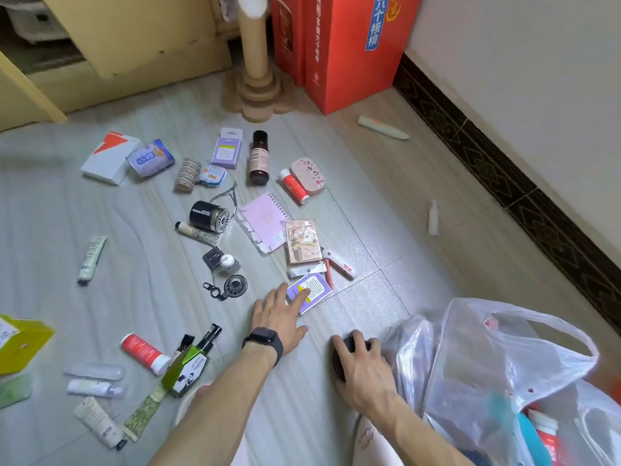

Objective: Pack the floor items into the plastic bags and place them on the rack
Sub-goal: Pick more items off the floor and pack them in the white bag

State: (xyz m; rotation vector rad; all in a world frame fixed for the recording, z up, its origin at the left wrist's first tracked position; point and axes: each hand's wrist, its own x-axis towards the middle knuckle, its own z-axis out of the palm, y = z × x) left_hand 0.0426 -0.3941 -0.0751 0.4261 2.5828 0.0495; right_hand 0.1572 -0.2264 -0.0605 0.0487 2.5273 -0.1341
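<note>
Several small items lie scattered on the grey floor. My left hand (277, 309), with a dark watch on the wrist, reaches forward with straight fingers onto a small purple card pack (312, 290). My right hand (361, 361) curls over a round black object (339, 359) on the floor, right beside the clear plastic bag (487, 364). The bag stands open at the lower right and holds a red-and-white tube and a blue item. Near the purple pack lie a pink notebook (263, 218), a floral card pack (302, 242), a white cutter (339, 262) and a black keychain (232, 285).
Further back lie a brown bottle (258, 158), a black mini fan (209, 215), a tin (150, 158) and a white box (109, 158). Tubes and a green pump bottle (188, 364) lie at the lower left. Red cartons (339, 45) and a cardboard post (257, 55) stand by the wall.
</note>
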